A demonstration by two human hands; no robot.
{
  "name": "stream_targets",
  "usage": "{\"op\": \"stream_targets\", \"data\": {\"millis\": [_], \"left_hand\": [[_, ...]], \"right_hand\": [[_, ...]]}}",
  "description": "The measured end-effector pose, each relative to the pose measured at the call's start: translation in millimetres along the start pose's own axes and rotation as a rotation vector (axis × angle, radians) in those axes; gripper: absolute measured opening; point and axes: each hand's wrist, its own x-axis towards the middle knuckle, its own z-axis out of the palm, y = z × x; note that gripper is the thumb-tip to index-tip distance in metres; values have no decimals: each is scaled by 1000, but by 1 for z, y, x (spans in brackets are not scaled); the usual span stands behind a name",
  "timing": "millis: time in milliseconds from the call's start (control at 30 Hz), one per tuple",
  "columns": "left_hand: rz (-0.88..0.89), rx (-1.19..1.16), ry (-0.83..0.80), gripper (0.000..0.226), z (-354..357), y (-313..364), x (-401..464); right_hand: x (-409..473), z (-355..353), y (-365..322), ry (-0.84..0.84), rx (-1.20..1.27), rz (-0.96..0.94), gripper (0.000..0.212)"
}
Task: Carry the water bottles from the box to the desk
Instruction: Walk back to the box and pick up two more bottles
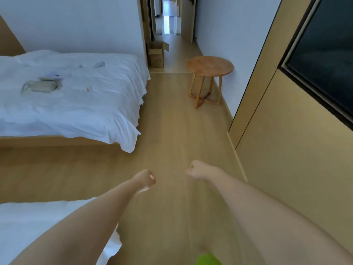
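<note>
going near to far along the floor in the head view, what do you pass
hands, left and right → round wooden table → open cardboard box → hallway doorway

- Bare left forearm extended forward from lower left, ending in left hand (146,179) with fingers curled into a fist, holding nothing.
- Bare right forearm extended forward from lower right, ending in right hand (194,170) likewise curled into a fist, holding nothing.
- Both fists level with each other, apart, knuckles pointing ahead.
- Both arms unsleeved, roughly straight, converging slightly.
</note>
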Motion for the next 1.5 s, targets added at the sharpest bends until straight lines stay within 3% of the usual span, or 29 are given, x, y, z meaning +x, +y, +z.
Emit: {"op": "stream_targets", "data": {"millis": [133,300,533,733,1100,1267,1367,1500], "left_hand": [[7,-66,57,32,-39,39,97],[-15,-100,84,28,-95,89,220],[-29,-91,128,32,-188,147,353],[-34,-34,122,10,-251,158,482],[-12,-59,142,24,-447,189,732],[37,-50,77,15,-503,221,824],[19,-53,47,30,-521,229,876],[-27,-20,66,34,-564,249,968]], "right_hand": [[85,-55,12,-10,-20,27,21],[188,-153,26,14,-33,31,48],[307,-304,27,34,-53,29,54],[421,-381,5,5,-95,7,54],[640,-568,-73,167,-11,-21,43],[734,-627,-92,160,41,-1,41],[787,-648,-97,126,37,-4,39],[885,-701,-101,101,11,-12,35]]}}
